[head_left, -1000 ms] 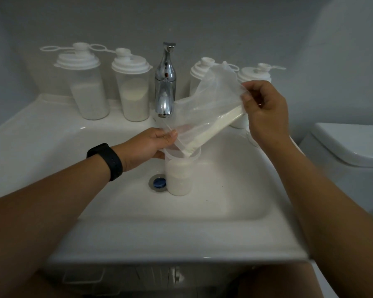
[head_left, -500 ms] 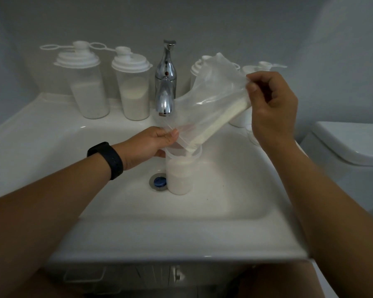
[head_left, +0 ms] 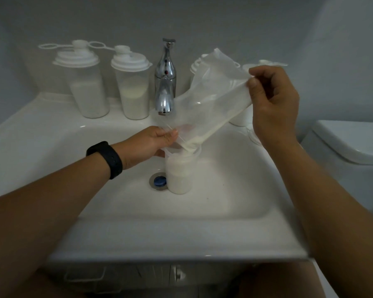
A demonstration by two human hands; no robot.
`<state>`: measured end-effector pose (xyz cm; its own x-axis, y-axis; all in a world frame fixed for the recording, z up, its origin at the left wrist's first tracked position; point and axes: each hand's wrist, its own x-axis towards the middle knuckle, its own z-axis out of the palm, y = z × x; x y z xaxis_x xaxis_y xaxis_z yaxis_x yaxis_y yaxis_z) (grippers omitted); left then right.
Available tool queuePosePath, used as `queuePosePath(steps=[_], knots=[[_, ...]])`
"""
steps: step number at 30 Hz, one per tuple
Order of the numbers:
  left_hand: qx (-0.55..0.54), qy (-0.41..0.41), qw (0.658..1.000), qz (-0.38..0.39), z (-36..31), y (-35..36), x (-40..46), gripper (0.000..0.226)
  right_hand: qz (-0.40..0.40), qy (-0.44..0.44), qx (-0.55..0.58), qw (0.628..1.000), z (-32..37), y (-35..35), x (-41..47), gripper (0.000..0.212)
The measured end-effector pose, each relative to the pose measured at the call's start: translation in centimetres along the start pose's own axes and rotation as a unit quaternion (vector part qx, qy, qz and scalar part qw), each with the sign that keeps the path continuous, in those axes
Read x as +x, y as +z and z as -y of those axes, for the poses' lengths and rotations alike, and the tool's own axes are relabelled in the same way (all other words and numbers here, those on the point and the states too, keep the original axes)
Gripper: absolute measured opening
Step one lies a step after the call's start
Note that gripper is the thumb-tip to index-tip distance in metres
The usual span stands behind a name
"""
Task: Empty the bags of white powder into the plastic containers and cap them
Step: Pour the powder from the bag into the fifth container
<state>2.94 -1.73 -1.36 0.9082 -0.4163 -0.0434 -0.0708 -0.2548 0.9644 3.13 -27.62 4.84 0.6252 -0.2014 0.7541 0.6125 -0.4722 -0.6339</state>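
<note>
- Since 1.0 s ago, the right hand (head_left: 274, 104) has lifted the closed end of the bag (head_left: 211, 100) higher, so the bag slopes more steeply; the strip of white powder (head_left: 205, 137) along its lower fold has shortened and gathered at the mouth.
- Left hand (head_left: 149, 145): it pinches the mouth of the bag between thumb and fingers, just above the rim of the open container (head_left: 180, 168). A black wristband (head_left: 105, 159) sits on that wrist.
- Right hand: fingers curled, gripping the raised end of the bag above the right side of the sink (head_left: 235, 190).
- Open container: upright in the basin, touching the right side of the drain (head_left: 159, 181), mostly filled with powder. The bag mouth rests at its rim and powder runs into it.
- Tap (head_left: 165, 82): chrome, at the middle of the sink's rear edge.
- 2 capped containers stand on the rear edge to the left of the tap: the far-left one (head_left: 84, 87) and the one beside the tap (head_left: 132, 89). Both hold powder, and both carry white lids with loop tabs.
- 2 more capped containers (head_left: 240, 117) stand on the rear edge to the right of the tap, mostly hidden behind the bag and right hand.
- Toilet cistern (head_left: 353, 143): white, just beyond the sink's right edge.
</note>
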Motion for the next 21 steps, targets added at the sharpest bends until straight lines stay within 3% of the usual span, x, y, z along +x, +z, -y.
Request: queuePosePath(steps=[5,10,14,21], knots=[[-0.008,0.002,1.000,0.007,-0.01,-0.06,-0.11,0.036,0.066,0.084,-0.041,0.993,-0.54,0.04,-0.04,0.009],[-0.005,-0.004,1.000,0.000,-0.05,-0.02,-0.12,0.028,0.110,0.162,-0.039,0.980,-0.72,0.17,-0.26,0.021],[0.000,-0.005,1.000,0.003,-0.31,0.09,-0.25,0.029,0.074,0.141,-0.016,0.987,-0.53,0.14,-0.24,0.031],[0.002,-0.007,1.000,0.003,-0.29,0.09,-0.25,0.034,0.015,0.076,0.009,0.997,-0.19,0.13,-0.28,0.016]])
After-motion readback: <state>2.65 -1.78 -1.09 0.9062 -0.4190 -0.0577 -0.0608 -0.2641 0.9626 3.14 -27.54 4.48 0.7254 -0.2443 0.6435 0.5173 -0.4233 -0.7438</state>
